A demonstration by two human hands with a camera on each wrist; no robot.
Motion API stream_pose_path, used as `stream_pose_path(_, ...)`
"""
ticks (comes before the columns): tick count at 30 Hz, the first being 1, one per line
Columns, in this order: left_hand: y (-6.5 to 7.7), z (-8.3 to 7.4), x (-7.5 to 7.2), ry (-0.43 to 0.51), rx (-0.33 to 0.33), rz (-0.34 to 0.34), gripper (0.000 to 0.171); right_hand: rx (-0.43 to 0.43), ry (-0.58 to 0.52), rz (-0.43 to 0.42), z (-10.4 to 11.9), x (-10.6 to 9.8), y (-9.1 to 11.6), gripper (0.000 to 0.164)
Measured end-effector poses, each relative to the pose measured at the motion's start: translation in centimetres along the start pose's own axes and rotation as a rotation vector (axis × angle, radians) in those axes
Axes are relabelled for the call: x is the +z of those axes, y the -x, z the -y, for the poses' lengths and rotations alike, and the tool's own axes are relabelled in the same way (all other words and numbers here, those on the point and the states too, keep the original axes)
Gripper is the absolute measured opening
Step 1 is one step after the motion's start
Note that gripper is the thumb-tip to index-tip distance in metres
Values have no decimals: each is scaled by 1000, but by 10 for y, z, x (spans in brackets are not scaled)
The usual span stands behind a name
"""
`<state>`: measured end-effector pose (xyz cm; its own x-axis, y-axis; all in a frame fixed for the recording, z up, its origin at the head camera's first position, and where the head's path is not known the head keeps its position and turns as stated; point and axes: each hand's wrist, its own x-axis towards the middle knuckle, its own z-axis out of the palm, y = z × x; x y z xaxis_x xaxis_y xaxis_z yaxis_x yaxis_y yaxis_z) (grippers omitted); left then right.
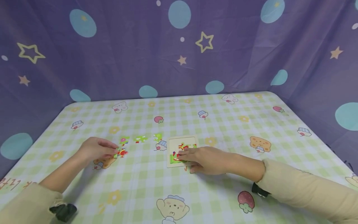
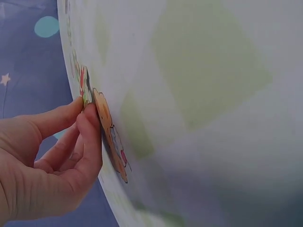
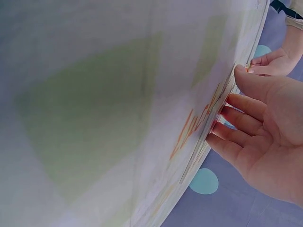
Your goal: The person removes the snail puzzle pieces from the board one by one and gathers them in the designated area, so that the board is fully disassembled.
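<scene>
My left hand [image 1: 95, 150] pinches a red and green jigsaw piece [image 1: 122, 152] between thumb and fingers, at the left of the table. In the left wrist view this piece appears edge-on, tilted up close over the cloth. To the right lies a wooden puzzle board [image 1: 174, 144] with a pale rim, partly filled with red and green pieces [image 1: 175, 157] along its lower and right parts. My right hand [image 1: 211, 159] rests on the board, its fairly straight fingers pressing on the pieces and covering some of them. The right wrist view shows the fingertips against the board.
Three loose jigsaw pieces lie in a row beyond the left hand: one with a pink spot [image 1: 124, 140], a green and white one [image 1: 140, 139] and another green one [image 1: 158, 137] near the board. A checked cloth [image 1: 223, 124] covers the table; a purple curtain [image 1: 126, 56] hangs behind.
</scene>
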<state>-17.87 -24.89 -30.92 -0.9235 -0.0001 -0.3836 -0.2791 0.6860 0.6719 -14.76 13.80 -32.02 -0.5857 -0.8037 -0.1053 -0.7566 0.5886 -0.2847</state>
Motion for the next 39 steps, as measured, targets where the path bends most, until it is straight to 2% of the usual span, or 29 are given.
stream_pose_path(13,-4,-6,1,-41,-16,-14,30,8,-16,13,0,-1,0,52)
stream_pose_path(20,-6,-5,0,-38,17,-14,30,4,-18,11,0,-1,0,52)
stream_pose_path(39,-3,-5,3,-78,30,-31,30,5,-14,5,-1,0,1,52)
